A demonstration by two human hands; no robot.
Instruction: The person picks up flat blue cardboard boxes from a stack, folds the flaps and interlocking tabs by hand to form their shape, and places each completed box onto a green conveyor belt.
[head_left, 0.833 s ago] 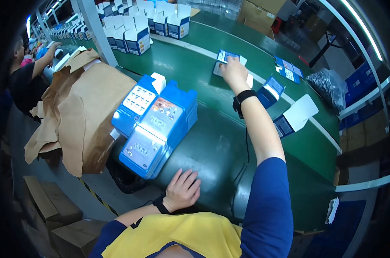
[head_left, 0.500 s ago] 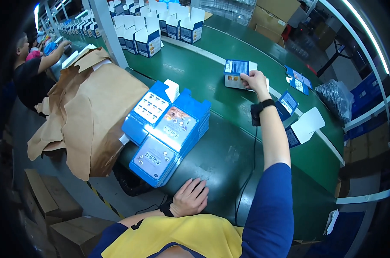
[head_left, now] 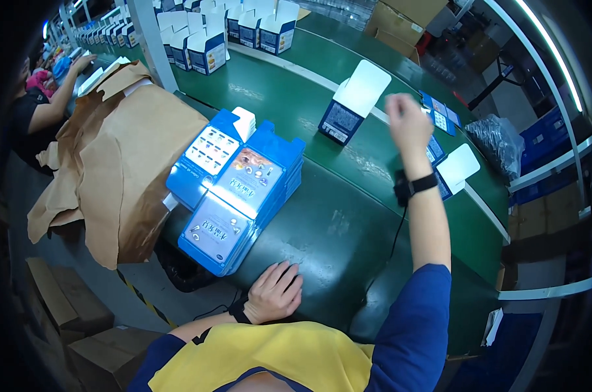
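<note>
An open blue-and-white carton [head_left: 343, 121] stands upright on the green belt, its white lid flap raised. Just right of it and apart from it is my right hand [head_left: 410, 127], its fingers blurred by motion. More opened cartons lie beyond that hand: one with a white flap [head_left: 458, 166] by its wrist, and a blue one [head_left: 441, 114] toward the far side. My left hand [head_left: 274, 294] lies open on the dark green surface near my body, holding nothing. Ahead of it sits a stack of flat printed blue cartons [head_left: 247, 179].
Brown wrapping paper [head_left: 132, 150] is heaped left of the stack. Rows of open cartons [head_left: 206, 52] stand farther along the belt, past a metal post [head_left: 151, 46]. Clear plastic [head_left: 498, 144] bulges at the right. Another person's arm [head_left: 59, 91] reaches in at the far left.
My right hand has let go of the carton and moved right. The carton now stands upright with its flap up, rather than lying under my fingers. The view has shifted slightly.
</note>
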